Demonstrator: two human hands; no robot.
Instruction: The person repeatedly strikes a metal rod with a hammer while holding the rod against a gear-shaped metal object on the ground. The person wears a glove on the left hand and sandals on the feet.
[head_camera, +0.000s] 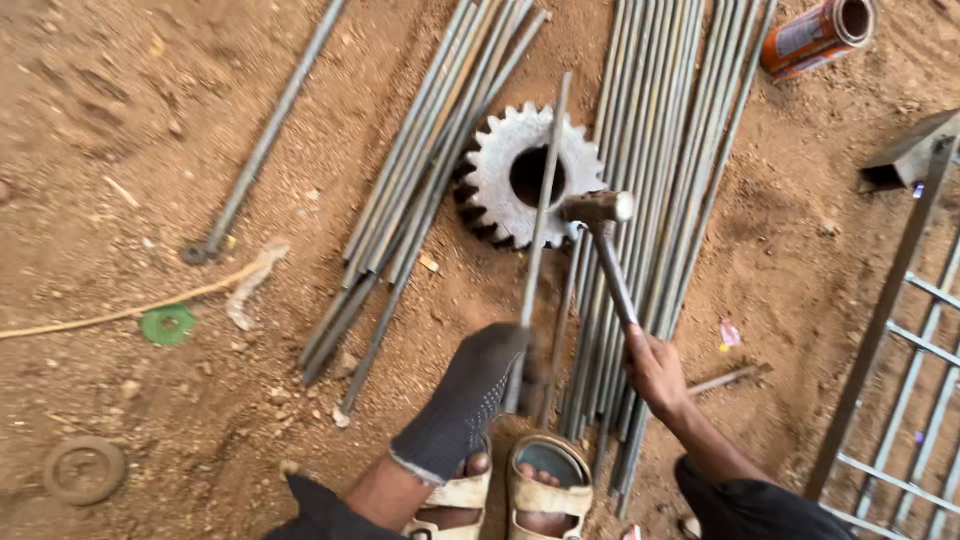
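My left hand (468, 400), in a dark knitted glove, grips the near end of a thin steel rod (542, 200). The rod lies across a big toothed gear wheel (492, 172) on the dirt. My right hand (655, 368) is bare and holds the handle of a hammer (598, 210). The hammer's head is just right of the rod, at the gear's right edge. Bundles of similar rods (655, 150) lie on either side of the gear.
My sandalled feet (545, 490) stand on the reddish dirt below the hands. An orange can (818, 35) lies at the top right. A welded metal grille (900, 350) fills the right edge. A single long rod (262, 140), a green disc (168, 324) and a round ring (84, 468) lie on the left.
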